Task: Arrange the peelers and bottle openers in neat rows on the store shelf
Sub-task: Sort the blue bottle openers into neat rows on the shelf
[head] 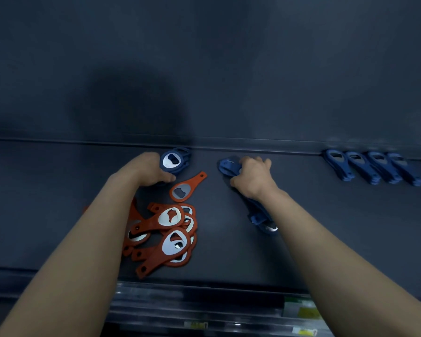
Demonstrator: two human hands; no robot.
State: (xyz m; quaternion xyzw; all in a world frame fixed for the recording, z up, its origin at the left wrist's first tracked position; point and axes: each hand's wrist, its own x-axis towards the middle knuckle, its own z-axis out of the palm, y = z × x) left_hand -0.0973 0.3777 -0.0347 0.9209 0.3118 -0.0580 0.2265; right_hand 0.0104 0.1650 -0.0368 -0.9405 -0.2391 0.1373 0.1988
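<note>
The shelf has its front edge nearest, with loose red openers heaped on the near side of the left grip. That grip is curled round a small blue stack by the back wall; the right grip is clamped on a longer blue bundle trailing under its wrist. Best square each bundle, then lay it beside the neat blue row well right of the right grip, handles parallel.

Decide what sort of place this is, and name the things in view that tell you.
Probably a shop: a display shelf holds identical goods, heaped red bottle openers and a neat row of blue bottle openers, and blurred price labels line its front edge.
</note>
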